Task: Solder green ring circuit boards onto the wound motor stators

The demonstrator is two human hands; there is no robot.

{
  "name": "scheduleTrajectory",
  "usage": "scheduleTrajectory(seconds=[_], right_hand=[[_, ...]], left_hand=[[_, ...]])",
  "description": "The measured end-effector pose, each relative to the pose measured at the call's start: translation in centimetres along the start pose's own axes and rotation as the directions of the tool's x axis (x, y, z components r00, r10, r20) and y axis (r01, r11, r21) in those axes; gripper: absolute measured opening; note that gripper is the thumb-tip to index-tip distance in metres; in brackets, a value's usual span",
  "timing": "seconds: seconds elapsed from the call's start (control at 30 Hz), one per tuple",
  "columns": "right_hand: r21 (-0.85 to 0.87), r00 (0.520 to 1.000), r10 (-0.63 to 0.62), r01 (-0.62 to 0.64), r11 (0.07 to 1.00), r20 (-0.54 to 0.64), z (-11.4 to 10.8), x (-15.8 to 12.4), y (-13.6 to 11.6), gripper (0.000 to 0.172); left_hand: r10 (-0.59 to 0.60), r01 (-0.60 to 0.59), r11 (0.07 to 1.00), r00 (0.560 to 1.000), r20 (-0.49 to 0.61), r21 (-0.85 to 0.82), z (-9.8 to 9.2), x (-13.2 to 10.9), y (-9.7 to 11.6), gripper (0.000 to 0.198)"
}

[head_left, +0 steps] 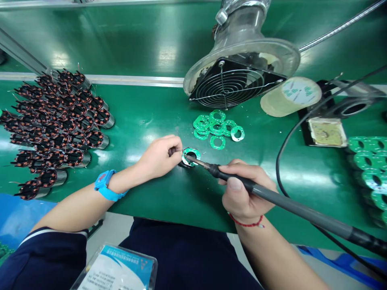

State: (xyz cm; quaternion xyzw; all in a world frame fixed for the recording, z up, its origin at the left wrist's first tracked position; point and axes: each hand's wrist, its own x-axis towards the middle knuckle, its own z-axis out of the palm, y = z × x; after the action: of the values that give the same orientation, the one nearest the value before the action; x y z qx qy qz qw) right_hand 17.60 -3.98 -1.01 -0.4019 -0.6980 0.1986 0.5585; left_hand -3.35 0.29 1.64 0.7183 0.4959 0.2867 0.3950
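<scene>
My right hand [249,187] grips a soldering iron [272,197] by its dark handle, pointing left. The iron's tip meets a green ring-shaped circuit board [196,153], which sits on top of a motor stator [184,164] standing on the green bench. Most of that stator is hidden beneath the board and my fingers. From the left, my left hand [165,156] pinches at the board's edge, closed on what looks like a thin wire; the fingers mostly cover it. Behind the work lies a loose pile of green ring boards [217,127].
Many wound stators [60,117] stand grouped on the left. A fume extractor fan [225,86] hangs over the back. At right are a tape roll [290,96], an iron stand with a sponge [328,132], stators topped with green boards [370,161] and the iron's black cable [281,161].
</scene>
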Motion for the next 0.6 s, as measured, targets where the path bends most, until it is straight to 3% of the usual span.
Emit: scheduleTrajectory(seconds=[0.07,0.17,0.27,0.33,0.4,0.6], right_hand=[[-0.006,1.0,0.012,-0.012,1.0,-0.009,0.0,0.0,-0.1,0.018],[-0.001,0.997,0.073,-0.073,0.997,0.035,0.4,0.4,-0.3,0.034],[-0.114,0.966,0.062,-0.034,0.993,0.252,1.0,1.4,-0.5,0.046],[-0.188,0.907,0.03,0.055,0.981,0.421,1.3,1.9,-0.4,0.05],[-0.213,0.859,0.028,0.095,0.973,0.511,1.5,2.2,-0.3,0.053],[-0.278,0.867,0.077,0.074,0.958,0.493,1.7,1.7,0.1,0.05]], left_hand=[[0.016,-0.016,1.0,1.0,0.002,0.015,0.0,0.0,0.1,0.017],[0.034,-0.034,0.999,0.999,0.007,0.039,-0.1,0.0,0.2,0.018],[0.046,-0.046,0.997,0.999,0.008,0.061,-0.2,0.1,0.2,0.018],[0.044,-0.045,0.996,0.999,0.004,0.072,-0.2,0.1,0.3,0.018],[0.026,-0.026,0.997,1.0,0.009,0.078,-0.2,0.1,0.3,0.018],[-0.133,0.129,0.991,0.979,0.155,0.03,-0.6,0.2,0.2,0.017]])
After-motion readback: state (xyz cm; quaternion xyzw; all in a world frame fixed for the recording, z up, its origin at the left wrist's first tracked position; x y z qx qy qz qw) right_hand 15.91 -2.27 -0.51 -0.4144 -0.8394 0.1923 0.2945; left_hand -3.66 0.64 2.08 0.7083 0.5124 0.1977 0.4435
